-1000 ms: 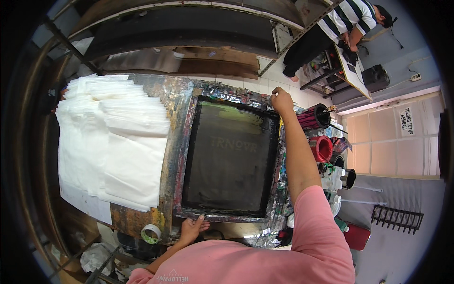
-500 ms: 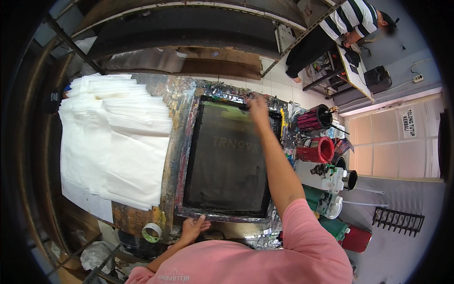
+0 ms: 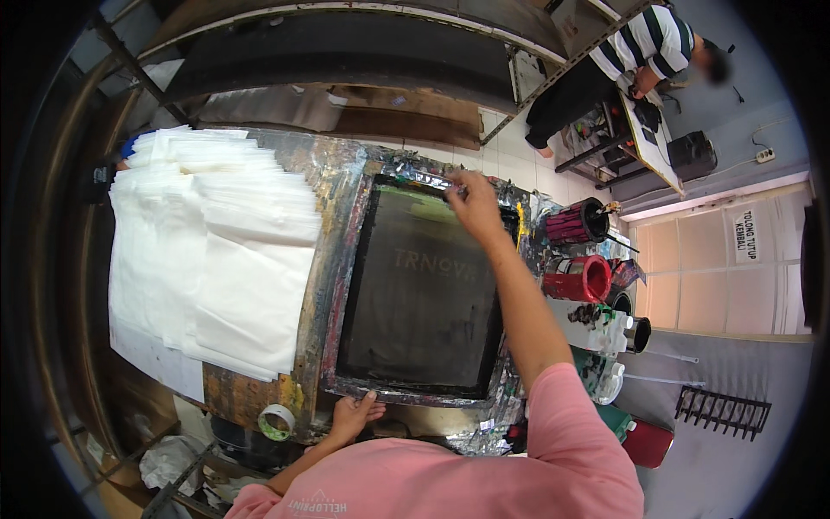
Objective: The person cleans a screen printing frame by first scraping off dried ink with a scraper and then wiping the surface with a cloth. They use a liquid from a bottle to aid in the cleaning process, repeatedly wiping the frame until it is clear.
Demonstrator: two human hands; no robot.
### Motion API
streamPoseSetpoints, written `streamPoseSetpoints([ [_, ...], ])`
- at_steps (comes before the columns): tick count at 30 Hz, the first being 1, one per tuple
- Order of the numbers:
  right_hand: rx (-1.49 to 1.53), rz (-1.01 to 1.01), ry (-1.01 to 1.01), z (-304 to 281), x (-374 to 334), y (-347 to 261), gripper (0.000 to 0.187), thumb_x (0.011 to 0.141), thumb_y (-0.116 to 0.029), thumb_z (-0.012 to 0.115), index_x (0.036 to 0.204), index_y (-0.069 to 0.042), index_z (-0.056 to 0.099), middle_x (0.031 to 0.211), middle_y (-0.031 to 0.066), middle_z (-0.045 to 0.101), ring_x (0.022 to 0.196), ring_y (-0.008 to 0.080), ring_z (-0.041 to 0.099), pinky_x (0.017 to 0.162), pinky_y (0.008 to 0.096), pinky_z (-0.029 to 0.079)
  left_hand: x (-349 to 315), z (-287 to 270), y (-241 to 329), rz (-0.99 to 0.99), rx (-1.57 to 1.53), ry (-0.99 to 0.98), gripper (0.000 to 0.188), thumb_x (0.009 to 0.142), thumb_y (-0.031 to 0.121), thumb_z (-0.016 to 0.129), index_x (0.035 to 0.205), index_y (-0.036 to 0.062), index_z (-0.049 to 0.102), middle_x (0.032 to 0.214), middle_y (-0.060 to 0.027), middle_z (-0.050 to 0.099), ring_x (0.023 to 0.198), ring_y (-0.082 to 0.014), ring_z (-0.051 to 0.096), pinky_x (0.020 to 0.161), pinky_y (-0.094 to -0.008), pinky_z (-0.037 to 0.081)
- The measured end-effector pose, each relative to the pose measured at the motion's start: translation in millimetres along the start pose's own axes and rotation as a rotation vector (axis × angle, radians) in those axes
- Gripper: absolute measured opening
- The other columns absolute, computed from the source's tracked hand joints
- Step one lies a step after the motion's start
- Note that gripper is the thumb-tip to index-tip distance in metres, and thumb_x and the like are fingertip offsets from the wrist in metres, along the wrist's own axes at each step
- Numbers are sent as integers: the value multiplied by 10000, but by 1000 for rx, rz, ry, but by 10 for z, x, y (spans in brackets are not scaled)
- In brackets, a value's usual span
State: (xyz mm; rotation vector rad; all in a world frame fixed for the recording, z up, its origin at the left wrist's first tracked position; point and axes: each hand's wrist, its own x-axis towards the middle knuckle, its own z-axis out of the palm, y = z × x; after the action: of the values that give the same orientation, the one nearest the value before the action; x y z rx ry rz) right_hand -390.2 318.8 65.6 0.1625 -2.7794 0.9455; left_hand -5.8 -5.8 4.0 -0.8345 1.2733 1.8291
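A dark screen-printing frame [image 3: 413,329] lies on the paint-stained table in front of me. Its mesh carries faint lettering, and a greenish ink smear [image 3: 432,210] crosses the far end. My left hand [image 3: 354,417] holds the frame's near edge, thumb up against the rim. At the far edge, my right hand [image 3: 474,206] has its fingers bent down by a dark thing; what they hold is mostly hidden. To the left of the frame lies a broad pile of white sheets [image 3: 251,268], stacked in overlapping layers.
A roll of tape [image 3: 277,422] sits at the table's near edge. Along the right stand a pink-streaked dark can [image 3: 571,223], a red can [image 3: 577,278] and several paint containers. Shelving [image 3: 346,65] rises beyond the table. Another person [image 3: 644,48] stands at a small table, far right.
My right hand stays near the frame's far edge; its fingers are more bent and its forearm sits slightly further right. The left hand keeps its place. The view has shifted slightly.
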Motion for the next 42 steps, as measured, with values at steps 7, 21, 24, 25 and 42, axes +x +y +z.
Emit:
streamPoseSetpoints([
  [7, -525, -211, -249, -337, 381, 292, 504, 799, -221, 820, 1255, -118, 633, 1232, 110, 609, 1179, 332, 573, 975, 473, 506, -10, -26, 59, -53, 17, 2, 444, 1040, 279, 651, 1089, -161, 624, 1008, -249, 721, 936, -291, 754, 829, -371, 655],
  [21, -387, 20, -291, -419, 402, 293, 467, 805, -313, 826, 1181, -73, 687, 1144, 173, 684, 1077, 375, 665, 914, 475, 541, -8, -14, 40, -49, 31, 4, 439, 1040, 289, 651, 1082, -148, 632, 1002, -239, 730, 929, -283, 757, 819, -367, 654],
  [24, -328, -95, -137, -348, 425, 312, 485, 858, -308, 773, 1257, -75, 627, 1101, 185, 701, 1039, 386, 678, 886, 479, 546, -24, -2, 53, -57, 42, 19, 433, 1041, 284, 649, 1095, -145, 633, 1004, -234, 731, 925, -279, 757, 821, -364, 653],
  [25, -347, -89, -167, -300, 442, 310, 467, 875, -296, 752, 1260, -72, 610, 1053, 186, 709, 1016, 384, 683, 870, 475, 546, -29, 2, 59, -51, 36, 17, 434, 1041, 284, 649, 1093, -146, 635, 1004, -234, 732, 925, -278, 757, 821, -362, 653],
  [42, -392, 106, 55, -35, 697, 535, 279, 958, -270, 655, 1035, -3, 669, 909, 225, 708, 845, 380, 708, 769, 464, 583, -29, 11, 116, -56, 22, -5, 465, 1031, 290, 667, 1072, -172, 644, 995, -236, 735, 926, -273, 758, 811, -356, 650],
])
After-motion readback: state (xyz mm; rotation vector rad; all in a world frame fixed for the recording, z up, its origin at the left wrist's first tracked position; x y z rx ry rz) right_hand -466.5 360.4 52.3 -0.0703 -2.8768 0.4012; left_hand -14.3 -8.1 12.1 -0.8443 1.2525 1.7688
